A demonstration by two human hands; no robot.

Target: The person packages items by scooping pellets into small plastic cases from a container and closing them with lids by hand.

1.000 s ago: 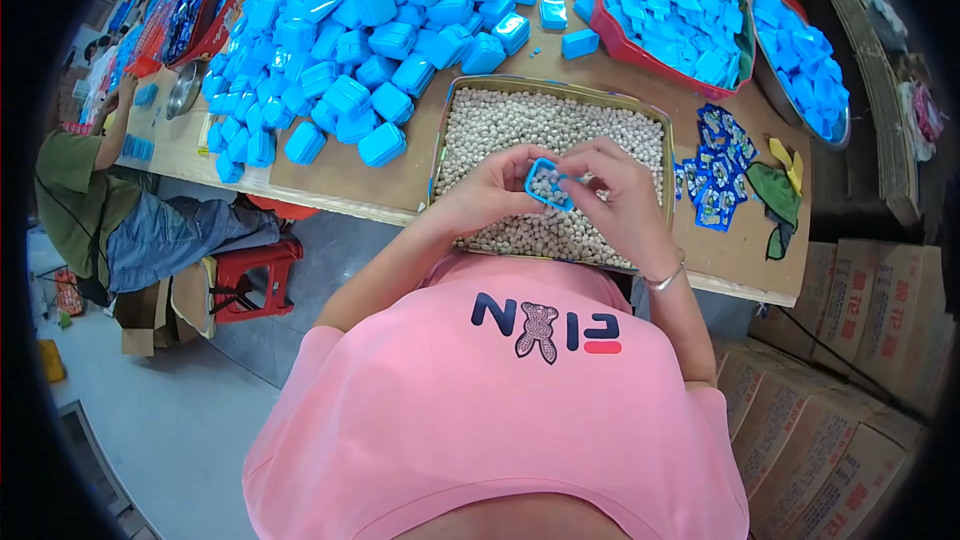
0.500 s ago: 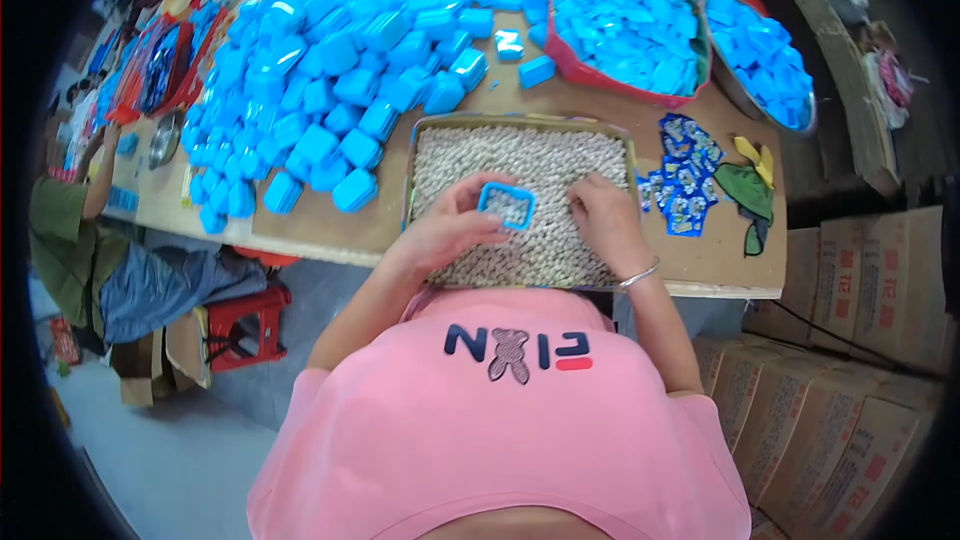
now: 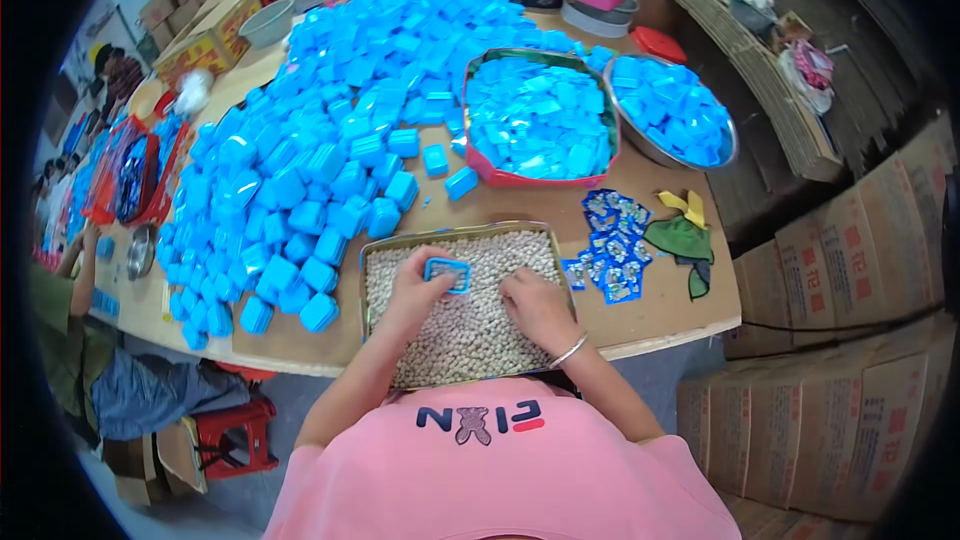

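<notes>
My left hand (image 3: 413, 290) grips a small blue plastic box (image 3: 464, 264) by its near left side, thumb toward me. The box is open at the top, and pale material shows inside. It hovers over a rectangular tray (image 3: 363, 285) filled with small pale round pellets (image 3: 470, 345), which look like beads or nuts. My right hand (image 3: 538, 308), with a bracelet at the wrist, rests at the pellets on the tray's right side. Its fingers are curled together, and whatever they hold is hidden.
A large heap of blue boxes (image 3: 300, 190) covers the table's left and back. Beyond the tray stand a red-rimmed tub (image 3: 550, 181) and a metal basin (image 3: 733, 152) of blue pieces. Blue printed packets (image 3: 615, 240) lie right; cartons (image 3: 800, 285) are stacked beside the table. Another person's arm (image 3: 83, 275) shows left.
The view has tilted up, so the tray sits lower and more of the far table shows. My left hand's grip on the blue box has shifted; my right hand stays at the pellets.
</notes>
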